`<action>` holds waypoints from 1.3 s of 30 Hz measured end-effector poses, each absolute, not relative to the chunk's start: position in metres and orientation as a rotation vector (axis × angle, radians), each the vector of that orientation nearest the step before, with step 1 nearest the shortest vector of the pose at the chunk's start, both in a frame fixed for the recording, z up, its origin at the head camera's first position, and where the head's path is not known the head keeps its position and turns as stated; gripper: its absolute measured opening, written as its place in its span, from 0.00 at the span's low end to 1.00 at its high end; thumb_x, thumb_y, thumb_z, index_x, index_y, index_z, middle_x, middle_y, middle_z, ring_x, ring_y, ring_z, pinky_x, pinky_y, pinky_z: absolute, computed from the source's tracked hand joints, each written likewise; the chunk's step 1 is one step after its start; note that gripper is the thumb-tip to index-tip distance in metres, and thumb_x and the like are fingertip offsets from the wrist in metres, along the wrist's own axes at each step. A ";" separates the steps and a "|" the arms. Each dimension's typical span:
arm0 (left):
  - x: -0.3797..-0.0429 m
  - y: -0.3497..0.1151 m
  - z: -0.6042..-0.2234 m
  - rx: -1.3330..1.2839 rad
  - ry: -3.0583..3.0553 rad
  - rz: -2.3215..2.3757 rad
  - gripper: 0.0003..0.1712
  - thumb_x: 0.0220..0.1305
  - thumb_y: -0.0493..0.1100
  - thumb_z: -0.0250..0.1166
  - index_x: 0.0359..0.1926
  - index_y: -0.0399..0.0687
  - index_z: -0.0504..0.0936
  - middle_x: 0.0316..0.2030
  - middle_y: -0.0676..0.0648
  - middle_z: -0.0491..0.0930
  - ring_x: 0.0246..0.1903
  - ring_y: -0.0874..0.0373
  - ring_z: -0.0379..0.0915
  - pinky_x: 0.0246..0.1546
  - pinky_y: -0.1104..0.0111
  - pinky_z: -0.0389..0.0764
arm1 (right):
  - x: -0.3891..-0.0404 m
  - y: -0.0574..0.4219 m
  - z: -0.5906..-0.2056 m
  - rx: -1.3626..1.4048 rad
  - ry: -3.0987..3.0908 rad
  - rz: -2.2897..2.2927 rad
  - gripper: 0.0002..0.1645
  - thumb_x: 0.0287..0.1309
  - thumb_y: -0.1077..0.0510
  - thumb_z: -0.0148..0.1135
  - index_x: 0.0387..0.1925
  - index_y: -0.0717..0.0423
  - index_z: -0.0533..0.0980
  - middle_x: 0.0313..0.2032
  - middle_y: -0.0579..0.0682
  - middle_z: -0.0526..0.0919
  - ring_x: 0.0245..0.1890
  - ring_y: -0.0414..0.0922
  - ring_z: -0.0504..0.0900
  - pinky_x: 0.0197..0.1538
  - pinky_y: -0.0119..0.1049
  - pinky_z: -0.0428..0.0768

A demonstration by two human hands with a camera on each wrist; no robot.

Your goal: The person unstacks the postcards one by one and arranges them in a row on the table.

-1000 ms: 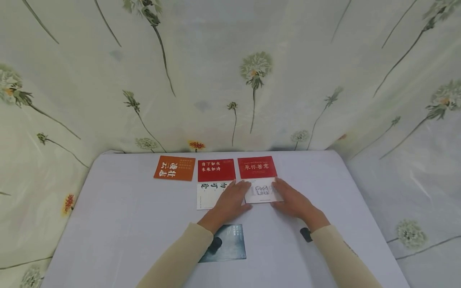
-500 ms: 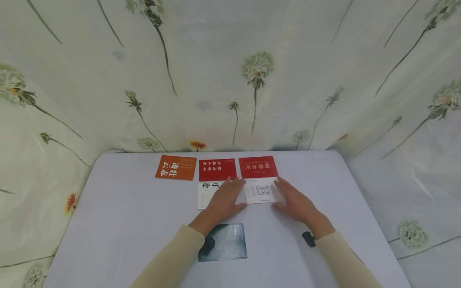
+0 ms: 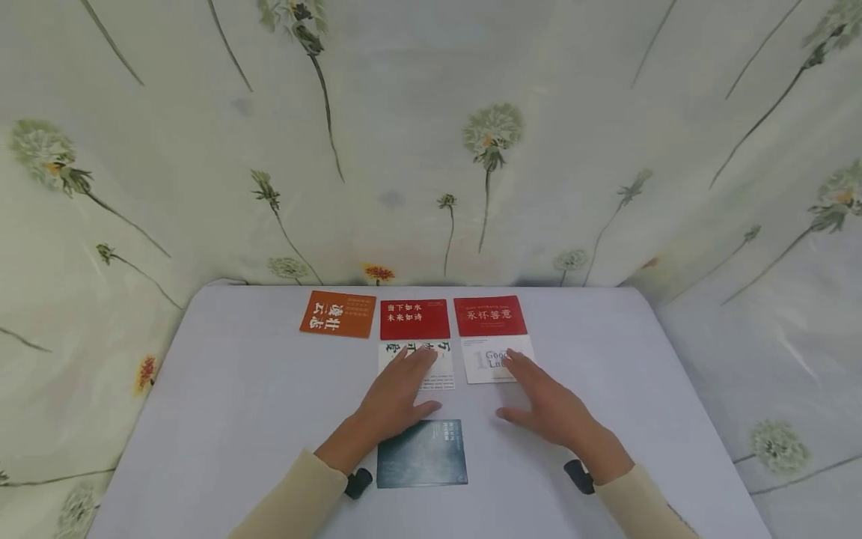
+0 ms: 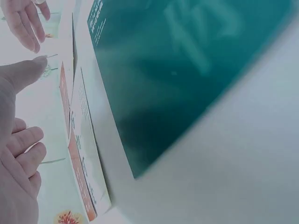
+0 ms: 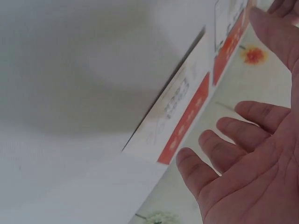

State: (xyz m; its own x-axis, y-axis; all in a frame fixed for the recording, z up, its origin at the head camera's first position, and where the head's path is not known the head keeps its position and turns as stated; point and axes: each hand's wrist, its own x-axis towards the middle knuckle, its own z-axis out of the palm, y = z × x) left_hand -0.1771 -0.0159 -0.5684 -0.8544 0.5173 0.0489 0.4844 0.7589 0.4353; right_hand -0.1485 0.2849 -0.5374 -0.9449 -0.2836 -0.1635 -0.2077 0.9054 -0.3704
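Observation:
My left hand [image 3: 393, 397] is held over the table with straight fingers, overlapping a white card with dark green characters [image 3: 441, 380] in the head view. Its thumb stands out beside the upper edge of a blue-green card [image 3: 431, 460], which fills much of the left wrist view. My right hand [image 3: 555, 412] reaches in from the right, its index fingertip overlapping the white "Good Luck" card [image 3: 480, 374]. The right wrist view shows that palm [image 5: 261, 177] facing the cards with nothing in it. Both hands hold nothing, and the two white cards lie side by side with a narrow gap.
Behind the white cards lie two red cards, one in the middle [image 3: 414, 329] and one on the right [image 3: 491, 329]. An orange card [image 3: 353, 322], turned sideways, lies at the back left. A flowered cloth [image 3: 377, 120] hangs behind the white table [image 3: 236, 419].
Both hands have come off the "Good Luck" card and drawn back toward me, the left also outward. More of the left white card and the blue-green card shows. The head view has shifted slightly.

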 end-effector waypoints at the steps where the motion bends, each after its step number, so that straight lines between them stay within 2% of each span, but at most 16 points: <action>1: -0.174 -0.018 -0.569 0.825 2.880 0.672 0.57 0.56 0.58 0.80 0.80 0.51 0.61 0.76 0.48 0.66 0.77 0.52 0.57 0.79 0.56 0.50 | -0.146 0.282 -0.537 -0.382 2.851 -0.512 0.61 0.54 0.41 0.80 0.82 0.50 0.58 0.79 0.54 0.60 0.77 0.58 0.61 0.68 0.58 0.74; 11: -0.138 -0.043 -0.565 0.806 2.845 0.662 0.57 0.56 0.61 0.79 0.80 0.51 0.62 0.76 0.47 0.66 0.77 0.52 0.57 0.77 0.52 0.57 | -0.121 0.247 -0.543 -0.446 2.762 -0.518 0.65 0.46 0.36 0.83 0.81 0.44 0.61 0.78 0.47 0.64 0.77 0.51 0.64 0.69 0.52 0.75; 19: -0.109 -0.065 -0.584 0.768 2.748 0.596 0.60 0.53 0.63 0.80 0.80 0.51 0.62 0.76 0.49 0.66 0.76 0.51 0.60 0.75 0.51 0.63 | -0.103 0.225 -0.559 -0.581 2.665 -0.522 0.62 0.47 0.39 0.84 0.79 0.48 0.63 0.77 0.50 0.66 0.77 0.53 0.64 0.71 0.54 0.72; 24: -0.096 -0.076 -0.590 0.761 2.707 0.577 0.63 0.50 0.62 0.82 0.81 0.52 0.61 0.77 0.50 0.64 0.75 0.51 0.60 0.73 0.51 0.66 | -0.097 0.218 -0.568 -0.705 2.678 -0.444 0.62 0.46 0.40 0.84 0.79 0.49 0.64 0.76 0.48 0.68 0.77 0.53 0.62 0.74 0.56 0.66; 31: -0.090 -0.082 -0.594 0.738 2.720 0.614 0.57 0.55 0.58 0.81 0.80 0.52 0.63 0.76 0.49 0.67 0.72 0.50 0.66 0.70 0.51 0.72 | -0.092 0.216 -0.574 -0.771 2.692 -0.460 0.56 0.52 0.42 0.82 0.78 0.47 0.65 0.74 0.46 0.70 0.76 0.50 0.65 0.76 0.56 0.62; 39: -0.088 -0.083 -0.593 0.754 2.737 0.653 0.54 0.55 0.55 0.82 0.78 0.52 0.65 0.73 0.49 0.70 0.69 0.50 0.69 0.68 0.52 0.73 | -0.088 0.216 -0.582 -0.754 2.717 -0.442 0.55 0.53 0.40 0.80 0.78 0.47 0.65 0.74 0.47 0.71 0.74 0.48 0.69 0.76 0.54 0.61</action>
State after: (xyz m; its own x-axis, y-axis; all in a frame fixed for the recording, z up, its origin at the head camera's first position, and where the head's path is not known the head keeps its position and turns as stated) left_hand -0.0879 -0.0825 -0.5930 -0.8418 0.5309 -0.0979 0.4295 0.7685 0.4743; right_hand -0.0881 0.2158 -0.5821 -0.8221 -0.5367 -0.1900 -0.4487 0.8162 -0.3641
